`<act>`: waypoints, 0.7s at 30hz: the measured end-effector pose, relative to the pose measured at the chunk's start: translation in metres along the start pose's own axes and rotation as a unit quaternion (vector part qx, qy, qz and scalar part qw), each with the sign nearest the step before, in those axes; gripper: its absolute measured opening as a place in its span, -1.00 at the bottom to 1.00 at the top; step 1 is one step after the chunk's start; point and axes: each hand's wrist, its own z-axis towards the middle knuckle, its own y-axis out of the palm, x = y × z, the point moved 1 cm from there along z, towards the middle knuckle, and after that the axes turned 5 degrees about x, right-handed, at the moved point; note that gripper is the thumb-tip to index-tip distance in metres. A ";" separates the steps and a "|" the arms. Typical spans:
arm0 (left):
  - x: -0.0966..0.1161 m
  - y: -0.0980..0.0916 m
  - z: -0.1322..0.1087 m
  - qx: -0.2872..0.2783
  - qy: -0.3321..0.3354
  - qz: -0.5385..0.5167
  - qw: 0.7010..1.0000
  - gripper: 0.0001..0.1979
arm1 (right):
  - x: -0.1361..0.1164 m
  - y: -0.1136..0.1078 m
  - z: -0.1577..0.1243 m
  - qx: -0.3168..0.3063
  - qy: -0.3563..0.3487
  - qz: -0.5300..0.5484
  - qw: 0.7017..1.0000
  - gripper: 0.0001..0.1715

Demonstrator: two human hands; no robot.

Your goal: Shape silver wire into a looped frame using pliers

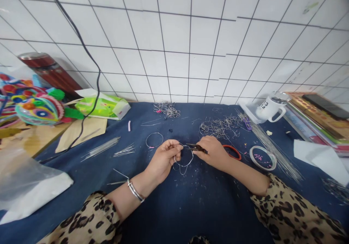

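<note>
My left hand (167, 158) pinches a thin silver wire ring (191, 161) at its upper left, with a smaller wire loop hanging below it. In my right hand (212, 151) is a pair of dark-jawed pliers (200, 148), its tips pointing left at the top of the ring. The orange-red handle (233, 152) shows beyond the wrist. Whether the jaws grip the wire is too small to tell. Left of my hands lies another wire ring (154, 140) with a pink bit on it.
Tangled wire scraps (219, 126) lie behind my right hand, and another tangle (167, 109) sits near the wall. Straight wires (275, 149) run along the right, beside a round dish (251, 156) of pink beads. A white mug (269, 109) and books (313, 124) stand back right.
</note>
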 end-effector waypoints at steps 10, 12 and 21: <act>-0.001 -0.001 0.001 -0.006 -0.012 -0.030 0.999 -0.79 | 0.000 -0.001 0.000 0.019 -0.005 0.019 1.000 -0.56; -0.001 0.000 0.000 -0.008 -0.017 -0.037 0.999 -0.78 | 0.000 0.000 0.000 0.022 -0.011 0.021 0.999 -0.55; -0.004 0.006 -0.008 -0.032 -0.071 -0.050 0.996 -0.78 | 0.000 -0.001 0.000 0.050 0.012 0.035 0.998 -0.61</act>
